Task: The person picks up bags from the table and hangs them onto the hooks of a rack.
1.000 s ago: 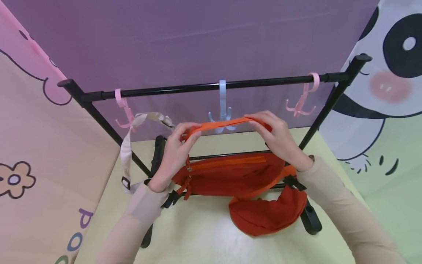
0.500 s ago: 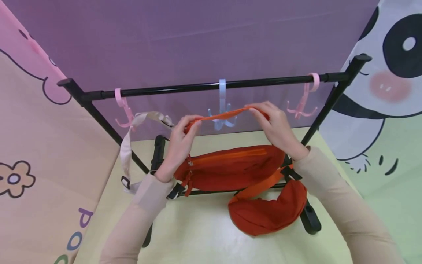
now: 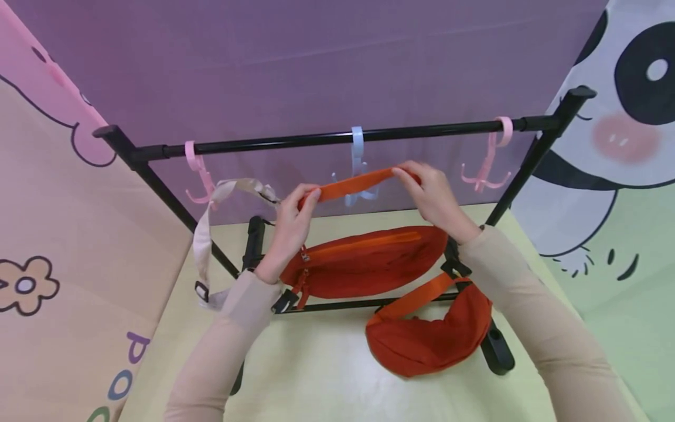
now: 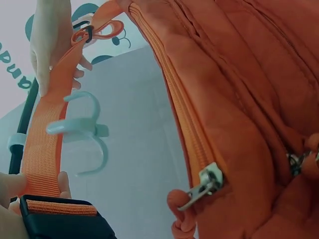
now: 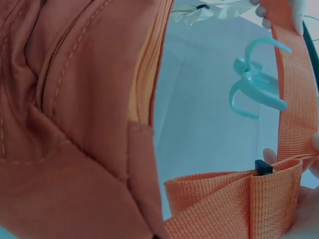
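My left hand (image 3: 290,225) and right hand (image 3: 435,199) pinch an orange strap (image 3: 354,184) between thumbs and fingers, stretched between them with its right end higher. Below hangs a red waist bag (image 3: 364,269) with an orange zip. A light-blue hook (image 3: 357,146) hangs from the rack's top bar; the strap crosses in front of its prongs. Beside my left fingers sits a black buckle (image 4: 65,221); by my right hand the webbing is folded over (image 5: 274,199). A small red pouch (image 3: 427,346) lies on the table, an orange band looping up from it.
The black rack's top bar (image 3: 274,142) carries a pink hook (image 3: 197,173) on the left and another pink hook (image 3: 487,158) on the right. A white strap (image 3: 202,240) with a buckle hangs at the left. Printed cloth walls (image 3: 337,64) stand close around the pale table (image 3: 316,363).
Both hands have risen a little, the right one also moving left, and the strap now slants up to the right. The waist bag has lifted with them; the small pouch stays put.
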`<state>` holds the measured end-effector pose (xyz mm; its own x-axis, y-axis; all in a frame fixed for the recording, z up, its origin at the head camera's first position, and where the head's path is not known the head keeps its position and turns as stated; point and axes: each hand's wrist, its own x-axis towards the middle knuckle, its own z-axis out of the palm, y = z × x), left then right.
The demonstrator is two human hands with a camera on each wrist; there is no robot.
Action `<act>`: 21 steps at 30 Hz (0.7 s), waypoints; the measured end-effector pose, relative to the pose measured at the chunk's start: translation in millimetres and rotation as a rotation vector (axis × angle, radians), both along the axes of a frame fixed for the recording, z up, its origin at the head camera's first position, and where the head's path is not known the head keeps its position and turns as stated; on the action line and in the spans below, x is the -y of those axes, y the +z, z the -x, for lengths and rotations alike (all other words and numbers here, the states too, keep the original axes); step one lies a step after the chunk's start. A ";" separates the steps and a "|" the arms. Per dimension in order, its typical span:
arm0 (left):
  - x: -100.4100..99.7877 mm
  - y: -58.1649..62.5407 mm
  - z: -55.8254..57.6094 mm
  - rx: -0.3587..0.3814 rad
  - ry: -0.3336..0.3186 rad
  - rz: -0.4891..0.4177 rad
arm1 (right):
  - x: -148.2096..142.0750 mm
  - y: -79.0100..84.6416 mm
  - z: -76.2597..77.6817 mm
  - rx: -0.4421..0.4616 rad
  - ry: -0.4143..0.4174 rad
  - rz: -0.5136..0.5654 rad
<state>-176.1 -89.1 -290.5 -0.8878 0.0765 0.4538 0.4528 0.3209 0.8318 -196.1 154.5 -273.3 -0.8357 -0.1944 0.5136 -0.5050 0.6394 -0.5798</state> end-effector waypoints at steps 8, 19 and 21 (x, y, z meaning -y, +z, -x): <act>0.8 -10.4 9.1 0.001 0.023 0.004 | 0.0 -4.7 6.4 0.108 -0.009 -0.003; 0.9 -19.9 11.6 0.075 0.028 0.002 | -2.4 -13.7 8.6 0.189 0.020 0.000; 1.1 -21.2 12.0 0.081 0.023 -0.001 | -2.6 -15.1 8.8 0.187 0.025 -0.003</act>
<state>-188.1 -90.2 -311.8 -0.9233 0.0554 0.3801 0.3763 0.3291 0.8661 -204.9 157.1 -288.4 -0.9117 -0.2171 0.3488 -0.4038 0.6300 -0.6633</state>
